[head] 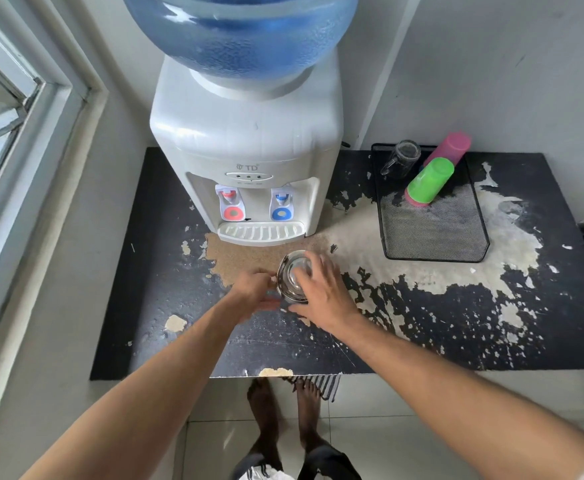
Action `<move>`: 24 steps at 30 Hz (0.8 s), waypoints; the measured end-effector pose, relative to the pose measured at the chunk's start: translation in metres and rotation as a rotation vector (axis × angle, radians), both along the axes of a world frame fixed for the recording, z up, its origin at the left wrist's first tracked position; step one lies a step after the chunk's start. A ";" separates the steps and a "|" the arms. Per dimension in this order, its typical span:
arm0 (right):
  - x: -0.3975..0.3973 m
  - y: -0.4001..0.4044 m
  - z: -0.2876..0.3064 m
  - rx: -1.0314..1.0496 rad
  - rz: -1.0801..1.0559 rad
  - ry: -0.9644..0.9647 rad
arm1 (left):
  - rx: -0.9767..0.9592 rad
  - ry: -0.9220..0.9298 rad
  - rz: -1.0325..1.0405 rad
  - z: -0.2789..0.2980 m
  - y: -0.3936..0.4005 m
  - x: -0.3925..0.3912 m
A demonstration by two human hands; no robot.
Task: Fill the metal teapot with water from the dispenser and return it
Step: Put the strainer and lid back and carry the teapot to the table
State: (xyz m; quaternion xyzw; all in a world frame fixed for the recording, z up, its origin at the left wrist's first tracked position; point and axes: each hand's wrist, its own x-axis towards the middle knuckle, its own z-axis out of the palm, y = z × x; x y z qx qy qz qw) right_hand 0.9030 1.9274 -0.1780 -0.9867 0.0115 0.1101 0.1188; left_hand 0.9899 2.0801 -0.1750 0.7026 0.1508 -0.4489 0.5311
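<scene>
The shiny metal teapot (292, 271) stands on the worn black table (456, 323), just in front of the white water dispenser (249, 143). My left hand (254, 289) grips the teapot's left side, apparently its handle, which the fingers hide. My right hand (320, 289) lies over the top of the teapot with fingers curled on its lid. The dispenser has a red tap (230, 202), a blue tap (281, 204) and a white drip tray (261, 233). A blue water bottle (242, 32) sits on top.
A black mesh tray (449, 233) at the right back holds a glass mug (403, 157), a green cup (430, 180) and a pink cup (451, 147). A window frame (24, 140) runs along the left. My bare feet (283, 410) stand below the table's front edge.
</scene>
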 end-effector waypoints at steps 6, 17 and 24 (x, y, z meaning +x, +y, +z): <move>-0.005 -0.007 0.002 0.116 0.004 0.025 | -0.070 0.047 0.096 -0.012 0.001 0.001; -0.002 -0.029 0.020 0.377 -0.018 0.026 | -0.071 0.042 0.097 -0.017 -0.003 0.003; 0.001 -0.036 0.027 0.445 -0.173 0.017 | -0.015 0.037 -0.012 -0.014 -0.002 0.007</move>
